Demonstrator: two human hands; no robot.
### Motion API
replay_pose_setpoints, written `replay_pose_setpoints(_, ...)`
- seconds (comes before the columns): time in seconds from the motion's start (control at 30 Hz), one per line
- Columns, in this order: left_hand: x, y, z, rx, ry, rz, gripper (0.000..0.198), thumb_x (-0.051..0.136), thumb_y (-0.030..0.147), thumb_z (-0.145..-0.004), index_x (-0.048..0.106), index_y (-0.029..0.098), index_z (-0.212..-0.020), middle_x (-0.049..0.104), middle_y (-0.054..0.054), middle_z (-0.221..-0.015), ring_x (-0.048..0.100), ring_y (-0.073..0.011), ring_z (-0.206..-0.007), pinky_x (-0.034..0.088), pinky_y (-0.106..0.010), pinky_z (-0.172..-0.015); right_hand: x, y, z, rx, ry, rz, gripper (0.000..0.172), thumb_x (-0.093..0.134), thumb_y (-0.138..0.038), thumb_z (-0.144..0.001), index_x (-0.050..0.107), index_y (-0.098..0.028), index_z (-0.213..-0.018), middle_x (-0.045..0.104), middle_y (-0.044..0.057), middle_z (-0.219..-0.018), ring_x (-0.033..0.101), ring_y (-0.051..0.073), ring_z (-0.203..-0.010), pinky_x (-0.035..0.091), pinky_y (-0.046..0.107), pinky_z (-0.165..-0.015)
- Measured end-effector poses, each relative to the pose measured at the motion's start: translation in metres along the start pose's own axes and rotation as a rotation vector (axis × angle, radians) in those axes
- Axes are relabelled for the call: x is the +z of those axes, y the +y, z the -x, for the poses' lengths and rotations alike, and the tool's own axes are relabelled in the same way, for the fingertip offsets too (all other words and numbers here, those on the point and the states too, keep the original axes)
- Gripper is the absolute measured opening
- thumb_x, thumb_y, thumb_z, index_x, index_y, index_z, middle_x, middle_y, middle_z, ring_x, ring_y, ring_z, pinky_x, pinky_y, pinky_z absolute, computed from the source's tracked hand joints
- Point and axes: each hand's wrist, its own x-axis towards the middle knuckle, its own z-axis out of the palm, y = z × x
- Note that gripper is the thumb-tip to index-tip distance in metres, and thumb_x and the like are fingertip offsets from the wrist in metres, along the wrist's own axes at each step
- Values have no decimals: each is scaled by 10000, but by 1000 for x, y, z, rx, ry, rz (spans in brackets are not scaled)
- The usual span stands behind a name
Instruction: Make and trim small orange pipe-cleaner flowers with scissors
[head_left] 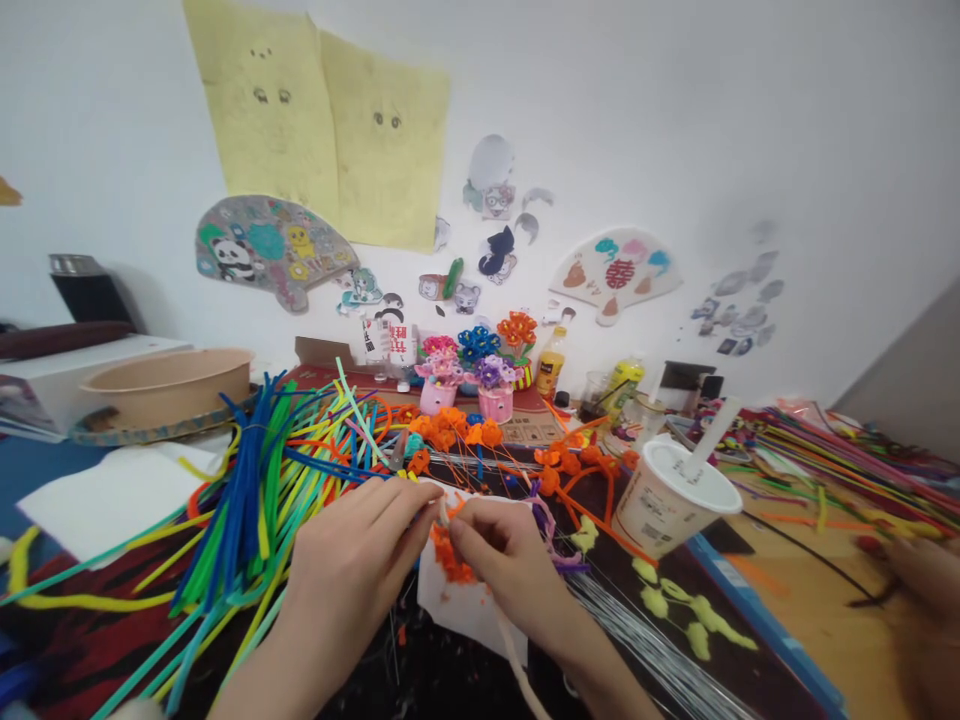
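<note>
Near the front middle, both my hands meet over a white paper. My left hand (pixel 360 550) pinches the short end of a cream-white pipe cleaner (pixel 513 655) between thumb and fingertips. Thumb and forefinger of my right hand (pixel 502 555) close on the same stem right beside it, and its long tail hangs below that hand. Under the fingertips, orange fuzzy scraps (pixel 454 568) lie on the paper (pixel 442 603). Just beyond are orange pipe-cleaner flowers (pixel 442 428) on thin stems.
Left lies a bundle of blue pipe cleaners (pixel 251 480) among many colours. A lidded paper cup (pixel 652 505) stands right, near thin wires (pixel 645 640) and pale yellow pieces (pixel 697 620). Small flower pots (pixel 495 403) stand at the back. Another person's hand (pixel 926 570) is at far right.
</note>
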Motion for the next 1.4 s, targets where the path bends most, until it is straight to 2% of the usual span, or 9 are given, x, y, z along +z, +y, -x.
replay_pose_setpoints(0.2,1,0,3,2,12,-33,143,485,195,-918,624,188,-882,694,2,-770,650,-150,-662,474,-267,-620,1,-4,0,-8,-15,-9,441,516,-470,-889,472,-179,-559,398,-54,-490,350,87,-469,265,222,-459)
replay_pose_setpoints(0.4,4,0,3,32,-7,-130,196,431,185,-929,614,168,-861,683,-15,-735,660,-170,-636,480,-281,-596,0,-3,1,2,-18,-10,459,521,-503,-877,467,-183,-553,399,-53,-490,360,88,-470,287,220,-459)
replay_pose_setpoints(0.63,4,-1,1,-6,-42,-13,174,431,192,-940,606,188,-944,700,-7,-825,676,-146,-725,474,-244,-649,0,-1,0,-8,-10,-29,466,519,-520,-871,473,-180,-555,417,-52,-495,371,86,-473,292,214,-460)
replay_pose_setpoints(0.93,1,-2,2,19,-46,-27,153,459,209,-930,599,195,-870,662,4,-743,632,-153,-642,451,-259,-597,1,0,0,-31,-26,-38,406,528,-400,-890,468,-175,-557,405,-58,-495,360,78,-468,276,207,-459)
replay_pose_setpoints(1.2,7,1,3,88,-19,-147,239,408,183,-933,600,158,-792,628,-10,-654,614,-145,-584,437,-249,-584,1,1,0,-40,-15,-4,352,539,-291,-859,428,-176,-546,354,-65,-498,298,70,-472,223,207,-446)
replay_pose_setpoints(1.3,-1,-10,2,-11,35,-248,269,397,206,-928,561,178,-717,586,9,-596,590,-136,-536,399,-239,-545,-1,-1,3,-25,-17,-17,361,539,-290,-849,417,-174,-531,333,-66,-501,280,68,-479,218,210,-450)
replay_pose_setpoints(1.37,-10,-20,3,-172,82,-310,237,421,258,-915,545,181,-728,583,19,-589,582,-127,-504,372,-227,-513,-2,-1,5,-12,12,-20,362,534,-307,-849,435,-169,-530,338,-64,-500,281,67,-475,220,209,-449)
replay_pose_setpoints(1.4,-15,-25,3,-236,60,-331,230,421,282,-913,546,181,-749,596,16,-601,598,-135,-518,368,-226,-507,-3,-2,5,-4,35,-23,362,534,-320,-848,440,-168,-533,342,-64,-501,284,66,-472,221,208,-447)
